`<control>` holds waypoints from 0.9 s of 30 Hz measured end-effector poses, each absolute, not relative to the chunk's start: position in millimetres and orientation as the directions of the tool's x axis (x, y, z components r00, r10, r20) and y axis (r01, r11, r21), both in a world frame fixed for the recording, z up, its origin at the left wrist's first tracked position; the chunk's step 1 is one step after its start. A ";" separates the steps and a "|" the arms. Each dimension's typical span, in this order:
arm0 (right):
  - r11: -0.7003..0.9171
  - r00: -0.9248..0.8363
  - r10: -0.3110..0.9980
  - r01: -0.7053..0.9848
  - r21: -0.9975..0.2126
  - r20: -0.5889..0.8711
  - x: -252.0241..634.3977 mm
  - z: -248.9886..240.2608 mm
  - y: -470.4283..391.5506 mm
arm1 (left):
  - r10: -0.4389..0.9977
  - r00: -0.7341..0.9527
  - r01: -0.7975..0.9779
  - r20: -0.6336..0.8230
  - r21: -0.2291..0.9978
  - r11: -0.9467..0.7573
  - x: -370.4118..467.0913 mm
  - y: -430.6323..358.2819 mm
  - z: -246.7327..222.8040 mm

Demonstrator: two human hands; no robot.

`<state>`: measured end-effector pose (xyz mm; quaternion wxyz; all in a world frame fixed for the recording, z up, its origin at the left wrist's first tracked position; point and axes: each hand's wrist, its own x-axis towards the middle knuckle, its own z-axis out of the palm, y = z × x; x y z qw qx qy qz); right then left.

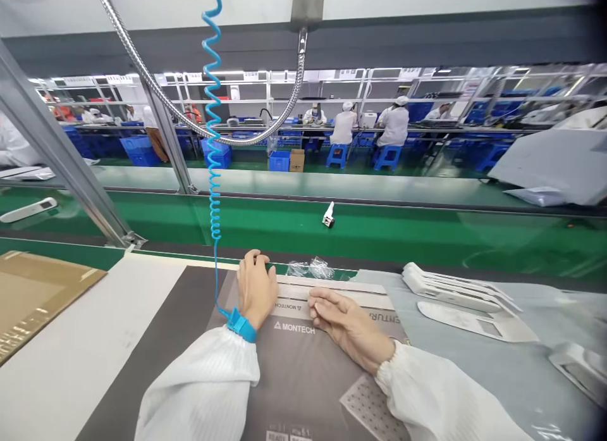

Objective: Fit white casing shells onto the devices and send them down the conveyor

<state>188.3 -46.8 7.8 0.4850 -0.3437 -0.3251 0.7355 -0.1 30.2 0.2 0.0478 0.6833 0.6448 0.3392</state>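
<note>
A flat grey printed sheet (pixel 284 371) with MONTECH lettering lies in front of me, glossy as if under clear film. My left hand (pixel 257 288) rests palm down on its far left part, fingers loosely bent near the far edge. A blue wrist strap (pixel 241 325) with a coiled blue cord (pixel 214 175) is on my left wrist. My right hand (pixel 348 324) is over the sheet's right part, thumb and fingers pressed together. Whatever is between those fingertips, if anything, is too small to make out. Crumpled clear plastic (pixel 315 268) lies beyond the far edge.
White plastic parts (pixel 455 295) lie on grey film at right. A cardboard piece (pixel 42 295) is at left. Beyond, a small white part (pixel 329 215) lies on the green belt (pixel 265 223). A metal post (pixel 71 150) rises at left. People sit at benches far off.
</note>
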 end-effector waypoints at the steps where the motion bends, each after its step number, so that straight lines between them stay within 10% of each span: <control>1: -0.323 -0.302 0.934 -0.482 -0.814 -0.192 188.6 9.2 -47.0 | 0.909 -0.055 0.847 0.413 0.502 -0.176 0.1 29.2 1.4; 20: -0.388 -0.241 0.920 -0.437 -0.811 -0.311 187.9 16.3 -50.6 | 0.861 0.038 0.837 0.508 0.454 -0.305 1.4 24.2 4.1; 27: -0.311 -0.037 0.948 -0.332 -0.890 -0.317 184.3 -0.2 -48.5 | 0.838 -0.206 0.750 0.505 0.632 -0.197 0.1 29.4 5.2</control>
